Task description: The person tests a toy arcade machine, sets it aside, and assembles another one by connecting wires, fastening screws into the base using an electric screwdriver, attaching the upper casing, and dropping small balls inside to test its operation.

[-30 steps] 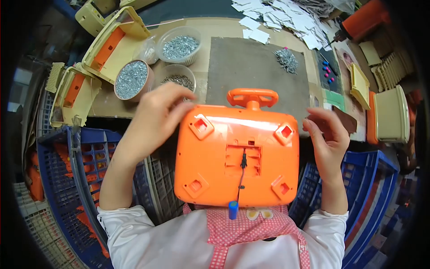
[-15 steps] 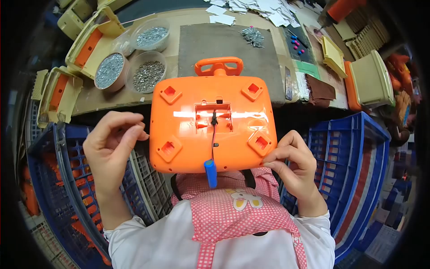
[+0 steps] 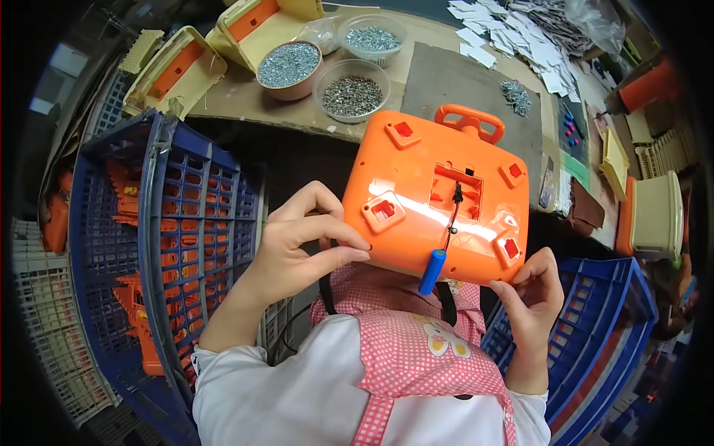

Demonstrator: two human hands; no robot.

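An orange plastic casing (image 3: 416, 182) lies back side up above my lap, with a handle (image 3: 470, 119) at its far edge. A blue cylinder (image 3: 432, 272) hangs over its near edge on a thin wire from the rectangular recess. My left hand (image 3: 301, 241) has thumb and forefinger pinched at a small hole near the casing's lower left corner; whatever is between the fingertips is too small to tell. My right hand (image 3: 534, 293) grips the lower right corner of the casing between thumb and fingers.
Bowls of small metal parts, one brown (image 3: 290, 70) and two clear (image 3: 352, 91), stand on the workbench (image 3: 242, 102). A pile of screws (image 3: 515, 98) lies further right. Blue crates (image 3: 175, 245) flank me, the left one holding orange parts. White paper pieces (image 3: 513, 33) lie at the back.
My view has swung left, so the bench and casing appear further right and tilted. My left hand has come from beside the casing to its lower left corner. My right hand stays at its corner.
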